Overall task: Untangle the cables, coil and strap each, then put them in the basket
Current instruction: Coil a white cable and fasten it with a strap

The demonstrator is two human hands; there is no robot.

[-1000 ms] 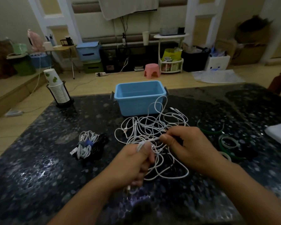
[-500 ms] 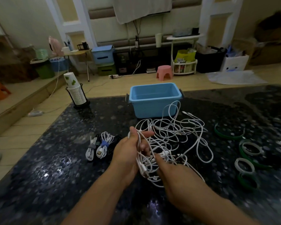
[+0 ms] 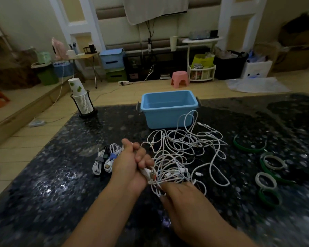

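White cord everywhere: the tangle of cables (image 3: 184, 154) I'm watching is a loose heap of thin loops and plug ends on the dark speckled table (image 3: 43, 193), just near of the blue basket (image 3: 169, 107), with one tall loop rising in front of the basket's wall. My left hand (image 3: 132, 166) is curled in a fist round several strands at the tangle's left edge — a white plug pokes out below the fingers. My right hand (image 3: 184, 202) sits at the near edge of the heap, its fingertips pinching a cord there. Left of the left hand, just beside it, lie two coiled cables (image 3: 105, 159) already strapped. On the right of the table, well apart from the hands, lie green and white straps (image 3: 268, 168).
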